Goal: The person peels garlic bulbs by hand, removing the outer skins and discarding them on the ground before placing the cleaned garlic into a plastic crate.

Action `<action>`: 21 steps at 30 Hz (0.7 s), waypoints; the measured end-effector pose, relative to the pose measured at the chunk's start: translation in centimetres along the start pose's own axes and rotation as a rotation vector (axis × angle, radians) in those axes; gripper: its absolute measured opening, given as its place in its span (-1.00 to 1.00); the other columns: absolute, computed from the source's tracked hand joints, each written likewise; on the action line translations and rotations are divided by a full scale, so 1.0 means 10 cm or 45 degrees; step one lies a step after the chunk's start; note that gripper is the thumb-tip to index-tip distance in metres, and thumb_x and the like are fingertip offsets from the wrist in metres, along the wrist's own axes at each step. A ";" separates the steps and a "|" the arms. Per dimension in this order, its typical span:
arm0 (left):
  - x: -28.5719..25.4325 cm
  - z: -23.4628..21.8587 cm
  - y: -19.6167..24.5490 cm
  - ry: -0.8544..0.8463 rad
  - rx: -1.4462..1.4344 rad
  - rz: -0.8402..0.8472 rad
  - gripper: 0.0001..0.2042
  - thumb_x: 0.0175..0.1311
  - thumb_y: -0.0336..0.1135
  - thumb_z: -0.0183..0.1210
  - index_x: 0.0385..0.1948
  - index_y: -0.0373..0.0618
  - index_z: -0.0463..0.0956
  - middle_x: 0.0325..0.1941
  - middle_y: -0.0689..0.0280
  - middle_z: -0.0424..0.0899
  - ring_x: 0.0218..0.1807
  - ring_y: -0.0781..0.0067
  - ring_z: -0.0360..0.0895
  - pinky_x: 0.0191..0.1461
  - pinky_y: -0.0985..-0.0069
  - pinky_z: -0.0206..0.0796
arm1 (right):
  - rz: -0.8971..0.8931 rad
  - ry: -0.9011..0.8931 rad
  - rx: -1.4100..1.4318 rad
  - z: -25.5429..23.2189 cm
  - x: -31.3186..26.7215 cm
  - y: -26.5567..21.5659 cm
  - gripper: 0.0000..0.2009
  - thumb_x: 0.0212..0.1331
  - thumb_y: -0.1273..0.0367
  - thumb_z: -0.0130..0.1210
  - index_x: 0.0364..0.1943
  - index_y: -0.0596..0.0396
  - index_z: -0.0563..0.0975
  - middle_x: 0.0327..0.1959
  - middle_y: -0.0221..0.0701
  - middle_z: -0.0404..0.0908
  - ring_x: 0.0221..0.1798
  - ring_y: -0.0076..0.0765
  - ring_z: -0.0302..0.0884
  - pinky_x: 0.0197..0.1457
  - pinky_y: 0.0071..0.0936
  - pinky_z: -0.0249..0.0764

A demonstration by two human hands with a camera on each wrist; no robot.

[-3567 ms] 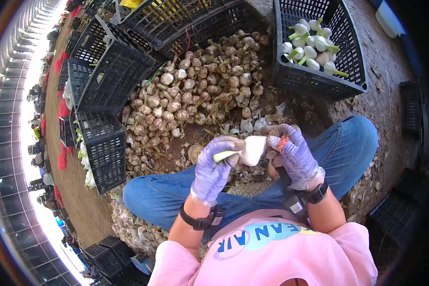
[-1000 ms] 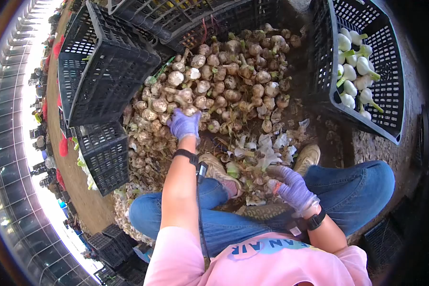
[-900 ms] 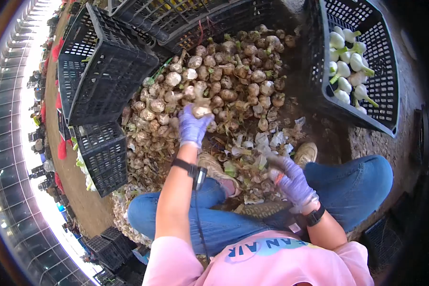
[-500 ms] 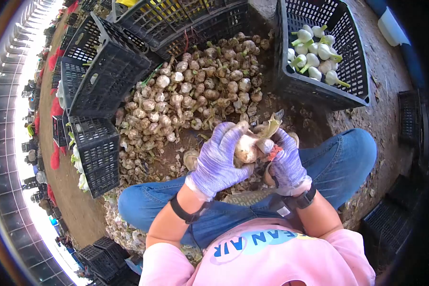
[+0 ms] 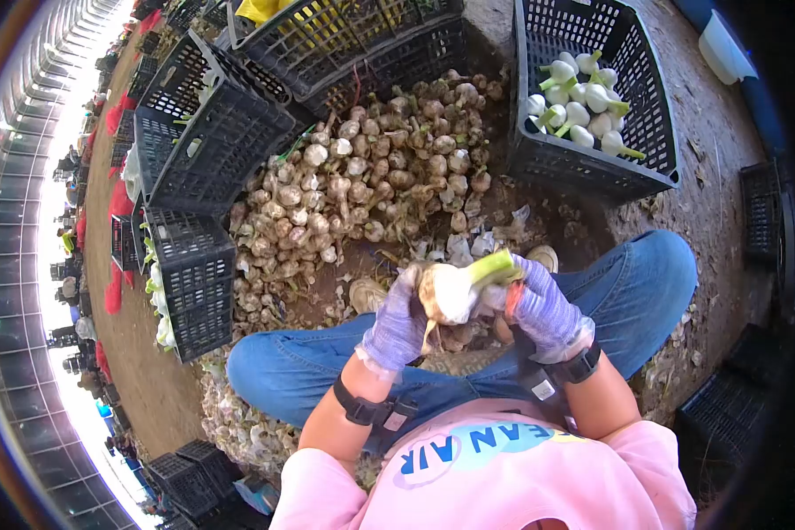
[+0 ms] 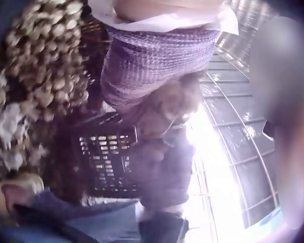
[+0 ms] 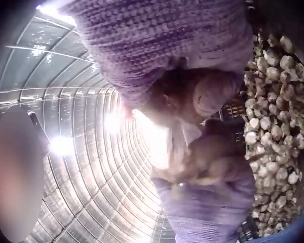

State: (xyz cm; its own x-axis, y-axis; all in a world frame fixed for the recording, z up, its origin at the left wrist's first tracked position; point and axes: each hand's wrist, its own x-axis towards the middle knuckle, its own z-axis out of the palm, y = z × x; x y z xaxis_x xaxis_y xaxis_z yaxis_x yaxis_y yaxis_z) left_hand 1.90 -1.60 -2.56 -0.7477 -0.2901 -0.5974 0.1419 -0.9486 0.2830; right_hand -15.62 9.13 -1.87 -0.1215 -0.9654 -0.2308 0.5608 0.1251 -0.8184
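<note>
In the head view a garlic bulb (image 5: 451,294) is held before the person's lap, its green stem (image 5: 496,266) pointing up to the right. One side shows clean white; brown skin covers the left side and a strip hangs below. The gloved left hand (image 5: 392,325) grips the brown side. The gloved right hand (image 5: 548,311), with an orange-red band (image 5: 514,299) at its fingers, pinches the bulb near the stem. In the right wrist view the fingers of the right hand (image 7: 172,66) curl in close to the left hand (image 7: 207,202). The left wrist view is blurred around the fingertips.
Beyond the feet lies a heap of unpeeled garlic (image 5: 362,185), with loose skins (image 5: 481,240) in front. A black crate (image 5: 592,163) of white bulbs stands at the upper right. More black crates (image 5: 216,132) line the left and back. The person's jeans (image 5: 636,274) flank the work.
An earlier white bulb has left the hands. The left hand reached into the heap, took a brown garlic bulb and brought it to the right hand. White skin and green stem now show.
</note>
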 end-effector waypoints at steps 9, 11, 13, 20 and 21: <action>-0.02 0.19 -0.04 -0.133 0.496 0.281 -0.31 0.05 0.15 0.17 0.15 -0.08 0.20 0.01 0.23 0.44 0.02 0.36 0.43 0.00 0.44 0.42 | 0.191 0.160 0.980 0.01 -0.01 0.12 -0.46 0.02 0.10 0.16 0.03 0.16 0.38 -0.11 -0.31 0.51 -0.11 -0.41 0.49 0.00 -0.45 0.41; 0.02 0.21 -0.03 -0.012 0.935 0.562 -0.41 0.16 0.09 0.10 0.12 -0.13 0.27 -0.04 0.21 0.46 -0.03 0.35 0.45 0.07 0.45 0.32 | 0.048 0.200 0.788 0.03 -0.01 0.10 -0.52 0.04 0.20 0.12 0.02 0.17 0.39 -0.18 -0.34 0.53 -0.24 -0.49 0.49 -0.12 -0.49 0.45; 0.00 0.27 0.08 0.005 1.487 1.009 -0.56 0.06 -0.20 0.26 -0.03 -0.16 0.43 -0.04 0.23 0.47 -0.06 0.39 0.49 0.01 0.52 0.34 | 0.008 0.102 0.676 -0.04 -0.02 0.04 -0.57 0.08 0.23 0.09 0.00 0.19 0.39 -0.24 -0.37 0.53 -0.30 -0.52 0.46 -0.22 -0.50 0.46; -0.12 0.41 0.26 0.081 1.619 0.918 -0.75 -0.08 -0.51 0.29 -0.28 -0.12 0.58 -0.19 0.20 0.57 -0.11 0.35 0.52 -0.04 0.49 0.37 | -0.036 0.249 0.725 -0.10 0.04 -0.06 -0.63 0.15 0.23 0.07 -0.03 0.14 0.38 -0.27 -0.40 0.50 -0.27 -0.42 0.49 -0.07 -0.38 0.49; -0.15 0.39 0.28 0.086 1.621 0.919 -0.75 -0.08 -0.51 0.29 -0.28 -0.12 0.58 -0.19 0.20 0.57 -0.11 0.35 0.52 -0.04 0.49 0.37 | -0.040 0.255 0.632 -0.21 0.09 -0.08 -0.63 0.18 0.26 0.04 0.02 0.15 0.37 -0.19 -0.37 0.49 -0.18 -0.38 0.49 0.01 -0.33 0.46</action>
State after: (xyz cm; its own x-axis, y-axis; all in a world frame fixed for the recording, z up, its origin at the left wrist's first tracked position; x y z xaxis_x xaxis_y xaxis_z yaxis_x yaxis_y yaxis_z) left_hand 0.85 -3.29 2.01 -0.7281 -0.6824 -0.0649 -0.2189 0.1418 0.9654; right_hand -17.93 8.63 -2.53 -0.2714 -0.8982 -0.3458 0.8683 -0.0735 -0.4905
